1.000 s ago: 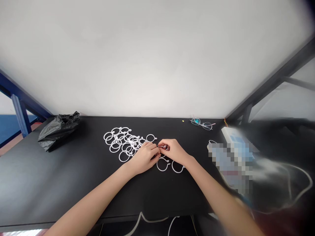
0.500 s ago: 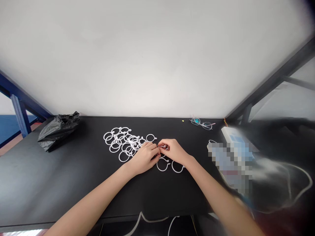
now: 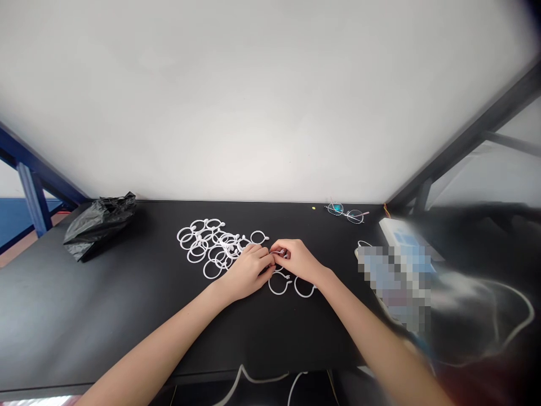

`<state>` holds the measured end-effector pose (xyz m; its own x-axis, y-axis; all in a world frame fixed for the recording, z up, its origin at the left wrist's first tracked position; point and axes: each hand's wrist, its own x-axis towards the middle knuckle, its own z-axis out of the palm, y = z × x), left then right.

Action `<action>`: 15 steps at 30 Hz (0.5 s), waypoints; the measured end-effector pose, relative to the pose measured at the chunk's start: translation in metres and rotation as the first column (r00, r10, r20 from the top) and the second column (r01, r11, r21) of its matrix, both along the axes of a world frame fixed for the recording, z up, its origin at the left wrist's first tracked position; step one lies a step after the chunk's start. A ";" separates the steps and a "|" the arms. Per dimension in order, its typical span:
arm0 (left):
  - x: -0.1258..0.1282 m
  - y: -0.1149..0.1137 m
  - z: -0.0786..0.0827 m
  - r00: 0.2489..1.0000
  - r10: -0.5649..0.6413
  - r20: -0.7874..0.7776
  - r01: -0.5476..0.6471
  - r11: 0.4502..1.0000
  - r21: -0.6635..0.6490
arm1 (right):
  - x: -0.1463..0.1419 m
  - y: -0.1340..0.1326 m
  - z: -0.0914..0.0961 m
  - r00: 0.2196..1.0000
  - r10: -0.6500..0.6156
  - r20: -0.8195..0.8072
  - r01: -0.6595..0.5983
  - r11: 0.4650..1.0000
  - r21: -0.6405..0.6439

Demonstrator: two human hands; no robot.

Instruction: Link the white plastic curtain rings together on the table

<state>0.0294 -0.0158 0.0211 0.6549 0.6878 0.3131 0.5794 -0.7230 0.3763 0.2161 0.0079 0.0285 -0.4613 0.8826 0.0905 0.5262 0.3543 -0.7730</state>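
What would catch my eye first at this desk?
A heap of white plastic rings stands out on the black tabletop, left of centre. Just right of it, the left hand and right hand meet just behind two loose rings. A crumpled black plastic bag lies at the far left.

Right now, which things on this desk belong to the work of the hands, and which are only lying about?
In the work: left hand; right hand; white plastic rings.
Lying about: black plastic bag; glasses; white box.
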 end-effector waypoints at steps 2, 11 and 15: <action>0.000 0.000 0.000 1.000 0.000 0.008 0.000 1.000 0.000 | 0.000 0.000 0.001 1.000 0.000 -0.001 0.000 1.000 -0.001; 0.000 0.000 -0.001 1.000 -0.004 0.026 0.003 1.000 0.010 | 0.001 0.000 0.000 1.000 -0.001 0.002 0.001 1.000 0.000; 0.000 0.000 -0.001 1.000 -0.003 0.022 0.003 1.000 0.009 | 0.000 0.000 0.000 1.000 0.000 0.001 0.000 1.000 0.004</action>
<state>0.0292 -0.0157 0.0203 0.6501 0.6826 0.3338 0.5688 -0.7284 0.3819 0.2162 0.0078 0.0283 -0.4612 0.8824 0.0933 0.5272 0.3570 -0.7711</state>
